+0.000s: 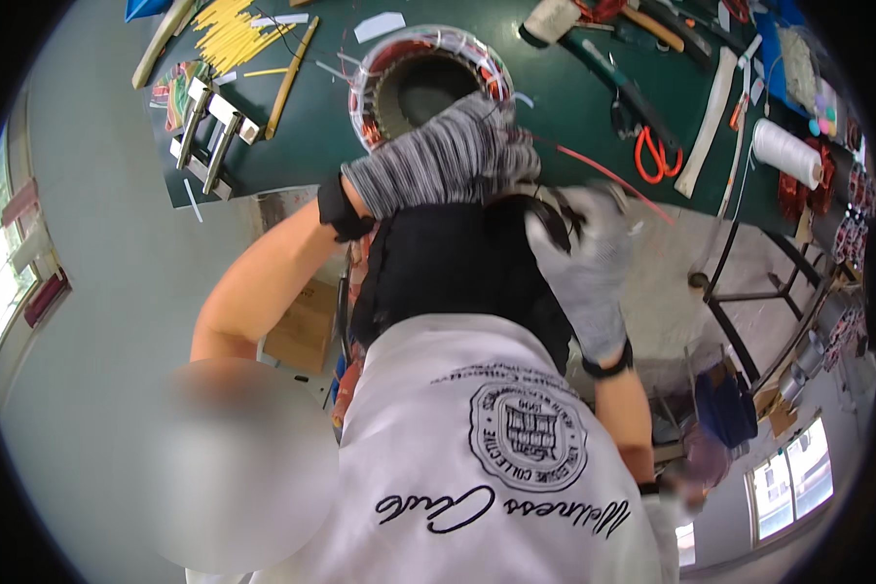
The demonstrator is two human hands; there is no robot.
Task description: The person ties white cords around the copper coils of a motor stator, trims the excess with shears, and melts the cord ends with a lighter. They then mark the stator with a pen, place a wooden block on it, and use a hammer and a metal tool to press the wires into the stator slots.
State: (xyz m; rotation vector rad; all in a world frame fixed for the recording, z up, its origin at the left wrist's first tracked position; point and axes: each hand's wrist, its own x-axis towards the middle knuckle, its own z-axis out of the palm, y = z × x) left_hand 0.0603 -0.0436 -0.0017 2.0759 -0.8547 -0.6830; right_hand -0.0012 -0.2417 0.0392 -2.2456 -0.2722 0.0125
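Note:
A ring-shaped motor stator [428, 41] with copper-coloured windings and white lacing lies on the green table. My left hand [448, 156], in a striped grey knitted glove, reaches across its near right rim. The left fingers are curled and slightly blurred; what they pinch there is hidden. Just right of and nearer than it, my right hand [586, 248], in a light grey glove, is closed around a black-handled tool [549, 222] whose working end I cannot make out. A thin red wire or sleeve [608, 179] stretches rightward from beside the left fingertips.
Yellow sleeving sticks [229, 37] and a metal frame [214, 131] are at the table's left. Toward the right lie red-handled scissors [658, 156], a mallet [552, 19], a pale wooden strip [707, 122] and a white thread spool [786, 153]. A dark metal stand [749, 294] rises beyond the right edge.

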